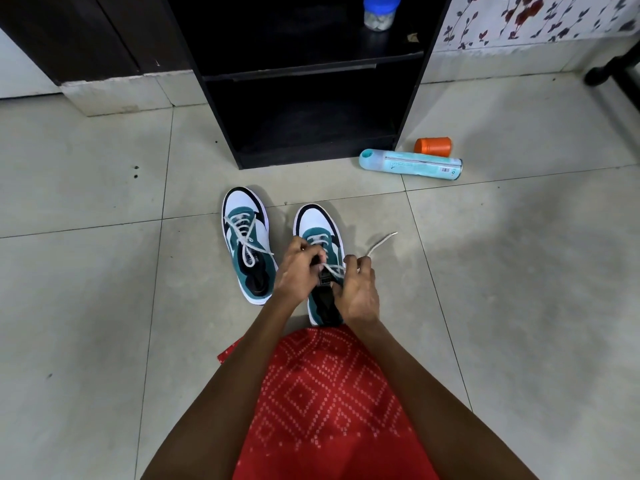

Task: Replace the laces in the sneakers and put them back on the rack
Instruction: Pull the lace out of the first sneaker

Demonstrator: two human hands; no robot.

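Two teal, white and black sneakers stand side by side on the tiled floor, toes pointing at the rack. The left sneaker (246, 237) is laced with a white lace, its ends lying loose over the tongue. Over the right sneaker (317, 226) both my hands work at the tongue. My left hand (298, 268) pinches the white lace (379, 244) near the upper eyelets. My right hand (358, 289) grips the same lace, whose free end trails out to the right on the floor. The black shoe rack (304, 67) stands behind, its lower shelves bare.
A light-blue spray can (412, 164) lies on the floor right of the rack's foot, with an orange cap (433, 146) behind it. A blue-lidded jar (380, 10) sits on an upper rack shelf. Red patterned cloth (325, 403) covers my lap. A dark furniture leg (616, 69) is far right.
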